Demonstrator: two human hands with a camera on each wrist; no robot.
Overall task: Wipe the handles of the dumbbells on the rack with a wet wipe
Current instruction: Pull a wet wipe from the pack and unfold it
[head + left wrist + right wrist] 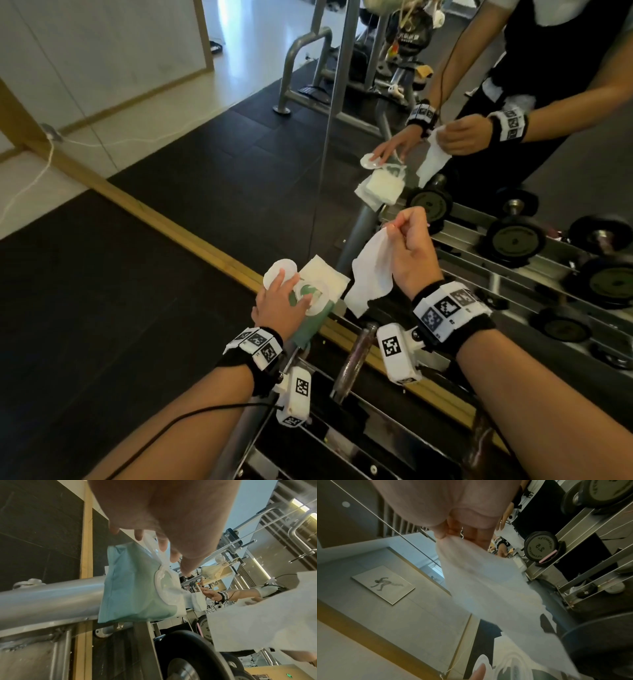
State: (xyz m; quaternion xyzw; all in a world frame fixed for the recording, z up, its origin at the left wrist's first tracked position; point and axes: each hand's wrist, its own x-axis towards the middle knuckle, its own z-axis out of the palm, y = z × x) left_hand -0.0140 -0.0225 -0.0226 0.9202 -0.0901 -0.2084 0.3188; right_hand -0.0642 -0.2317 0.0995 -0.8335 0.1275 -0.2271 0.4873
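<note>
In the centre of the head view my right hand [412, 253] is raised above the rack, its thumb and fingertips pinching the top edge of a white wet wipe [371, 274] that hangs down loose and crumpled below my fist; the right wrist view shows the same pinch, with the sheet [488, 591] spreading toward the lower right of the frame. To its left, my left hand [279, 301] lies on the green wipe packet [308, 325], fingers fairly straight, fingertips touching the open round white lid [279, 270] and the opening ring. The packet rests on the grey metal tube [48, 596] at the end of the dumbbell rack [376, 428], seen from beneath in the left wrist view with the lid flap [154, 547] standing up under my fingers [163, 545]. A chrome dumbbell handle [354, 359] lies on the rack in the lower middle of the head view, below the hanging wipe and not touching it. The mirror [445, 102] fills the upper right, reflecting both hands and more dumbbells [515, 240] on the rack.
</note>
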